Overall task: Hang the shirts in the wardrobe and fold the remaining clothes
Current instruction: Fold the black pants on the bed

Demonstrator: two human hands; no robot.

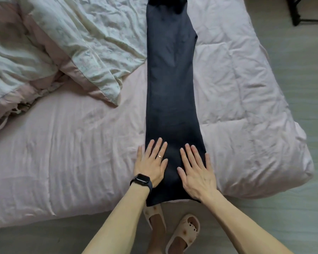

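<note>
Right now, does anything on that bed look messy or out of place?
Nothing looks damaged or spilled. The dark garment lies flat and straight under the left hand and right hand, its near end hanging over the edge of the bed. Only the rumpled duvet, bunched at the left, looks untidy.

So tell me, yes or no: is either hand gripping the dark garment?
No, the left hand and right hand both lie flat on the garment with fingers straight.
</note>
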